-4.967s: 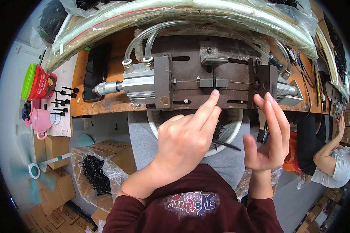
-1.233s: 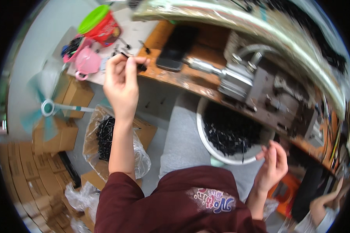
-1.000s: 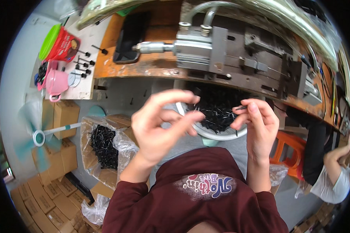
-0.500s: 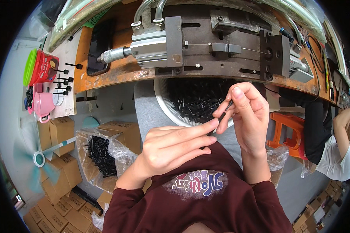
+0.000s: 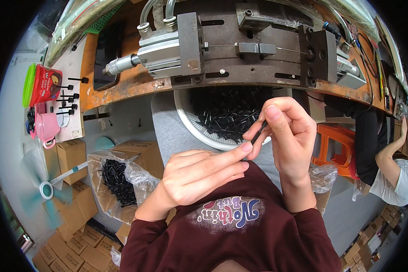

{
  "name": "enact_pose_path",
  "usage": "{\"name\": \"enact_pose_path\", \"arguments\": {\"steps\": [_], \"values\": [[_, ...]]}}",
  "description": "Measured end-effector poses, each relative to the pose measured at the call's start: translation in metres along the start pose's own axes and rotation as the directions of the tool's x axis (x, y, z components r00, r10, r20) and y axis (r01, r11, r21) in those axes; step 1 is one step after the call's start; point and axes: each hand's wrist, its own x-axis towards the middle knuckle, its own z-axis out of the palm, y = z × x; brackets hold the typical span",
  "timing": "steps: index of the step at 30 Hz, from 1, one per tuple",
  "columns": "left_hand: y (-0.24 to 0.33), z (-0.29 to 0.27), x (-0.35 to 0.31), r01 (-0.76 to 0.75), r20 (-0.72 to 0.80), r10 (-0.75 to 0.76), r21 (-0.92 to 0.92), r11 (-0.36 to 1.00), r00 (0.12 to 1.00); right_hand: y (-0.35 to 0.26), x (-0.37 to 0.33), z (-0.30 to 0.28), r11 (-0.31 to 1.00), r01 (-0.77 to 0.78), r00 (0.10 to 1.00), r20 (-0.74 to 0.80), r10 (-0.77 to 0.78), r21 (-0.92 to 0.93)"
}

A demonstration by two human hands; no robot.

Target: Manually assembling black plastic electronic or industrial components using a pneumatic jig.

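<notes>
Thumb and fingers of my right hand (image 5: 291,136) pinch a thin black stick-shaped part (image 5: 258,133) over my lap. The part slants down to the left, narrower at its upper end. Its lower end meets the fingertips of my left hand (image 5: 204,176), whose fingers lie long and pressed together; the left thumb is hidden beneath them. Just beyond both hands, a white slotted basket (image 5: 184,119) rests on my lap, heaped with black stick parts (image 5: 226,115) that look alike.
A metal clamping fixture (image 5: 254,68) with air cylinders stands on the wooden bench (image 5: 122,93). At left are a phone (image 5: 108,56), a pink cup (image 5: 47,127), a fan (image 5: 46,189) and a plastic-lined carton (image 5: 143,156) of black parts. An orange stool (image 5: 333,147) and another person's arm (image 5: 390,158) are at right.
The bench and fixture sit slightly further left and higher in the picture. Both hands keep nearly the same pose, and the black tips that showed below my left fingers are hidden.
</notes>
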Motion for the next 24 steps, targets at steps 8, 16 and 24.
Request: {"name": "enact_pose_path", "arguments": {"steps": [8, 16, 24], "values": [[0.001, 0.0, 0.001, 0.029, 0.002, -0.029, -0.025, 0.999, 1.0, -0.003, -0.004, 0.005, 1.0, 0.001, 1.0, 0.001, -0.001, 0.017], [0.0, 0.002, 0.002, 0.032, -0.002, -0.032, -0.034, 0.999, 0.999, -0.005, -0.003, 0.004, 0.999, -0.023, 1.0, -0.01, 0.023, -0.039], [-0.007, 0.006, 0.012, 0.081, 0.056, -0.073, -0.175, 0.981, 0.996, 0.003, 0.0, -0.013, 0.987, -0.113, 0.994, 0.009, 0.112, 0.112]]}}
